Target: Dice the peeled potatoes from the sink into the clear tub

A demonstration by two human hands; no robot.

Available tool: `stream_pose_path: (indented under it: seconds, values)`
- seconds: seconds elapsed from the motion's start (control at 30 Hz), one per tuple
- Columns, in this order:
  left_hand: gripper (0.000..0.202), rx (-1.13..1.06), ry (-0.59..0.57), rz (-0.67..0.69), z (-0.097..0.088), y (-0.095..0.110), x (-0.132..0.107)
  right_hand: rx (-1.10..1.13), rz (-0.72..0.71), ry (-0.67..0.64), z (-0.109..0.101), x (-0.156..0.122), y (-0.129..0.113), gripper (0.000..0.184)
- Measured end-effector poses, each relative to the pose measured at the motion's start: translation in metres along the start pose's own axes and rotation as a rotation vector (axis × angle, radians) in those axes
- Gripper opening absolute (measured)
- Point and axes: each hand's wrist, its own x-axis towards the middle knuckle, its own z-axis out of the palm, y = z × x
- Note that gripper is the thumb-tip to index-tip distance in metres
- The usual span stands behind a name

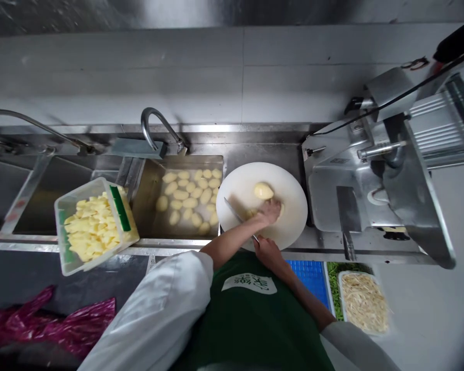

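On the round white cutting board (232,178), a peeled potato (263,190) lies just beyond my left hand (269,212). That hand's fingers are curled over a pale potato piece, mostly hidden, with an edge showing at its right side. Another pale potato piece (250,213) lies left of the hand, partly covered by my forearm. My right hand (268,252), near the board's front edge, is wrapped round the handle of a kitchen knife (233,209). Its blade points to the far left across the board, passing under my left forearm.
Left of the board, a sink (149,206) holds water and several peeled potatoes under a faucet (154,123). A clear tub (67,257) of cut potato stands tilted farther left. At right are a slicing machine (413,180) and a cleaver (348,211). Below it sits a tub of pale shreds (363,301).
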Motion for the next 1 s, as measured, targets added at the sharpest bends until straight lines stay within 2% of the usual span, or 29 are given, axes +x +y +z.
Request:
stream_pose_path:
  seconds: [0.07, 0.13, 0.23, 0.27, 0.33, 0.43, 0.5, 0.6, 0.67, 0.77, 0.87, 1.0]
  values:
    - [0.034, 0.018, -0.015, -0.044, 0.016, 0.005, 0.004, -0.004, 0.012, 0.017, 0.006, 0.001, 0.001, 0.038]
    - [0.035, 0.013, -0.045, -0.069, 0.022, 0.009, 0.003, 0.004, 0.002, 0.033, 0.009, 0.002, 0.002, 0.037]
    - [0.032, -0.032, -0.039, -0.03, 0.009, 0.013, -0.009, 0.019, 0.003, 0.043, 0.004, 0.006, 0.008, 0.037]
    - [0.031, -0.059, 0.007, 0.012, 0.002, 0.012, -0.016, 0.026, 0.008, 0.048, 0.002, 0.008, 0.012, 0.037]
    - [0.032, -0.127, 0.172, 0.136, -0.012, 0.004, -0.037, 0.041, 0.014, 0.059, -0.004, 0.009, 0.022, 0.036]
    - [0.031, -0.139, 0.434, 0.287, -0.02, -0.029, -0.081, 0.047, 0.026, 0.087, -0.007, 0.007, 0.041, 0.036]
    - [0.03, -0.073, 0.513, 0.271, -0.011, -0.061, -0.111, 0.027, 0.055, 0.103, -0.007, 0.005, 0.049, 0.037]
    - [0.027, -0.005, 0.5, 0.162, 0.018, -0.105, -0.146, -0.026, 0.08, 0.102, -0.004, 0.0, 0.051, 0.036]
    - [0.029, 0.007, 0.445, 0.133, 0.038, -0.122, -0.16, -0.074, 0.088, 0.096, -0.003, -0.004, 0.043, 0.035]
    - [0.038, -0.015, 0.468, 0.178, 0.053, -0.128, -0.167, -0.134, 0.085, 0.088, -0.004, -0.014, 0.027, 0.035]
    - [0.021, -0.009, 0.559, 0.199, 0.052, -0.125, -0.164, -0.135, 0.064, 0.08, -0.008, -0.028, 0.015, 0.034]
    - [0.02, 0.028, 0.59, 0.242, 0.047, -0.123, -0.155, -0.132, 0.01, 0.05, -0.01, -0.042, 0.008, 0.032]
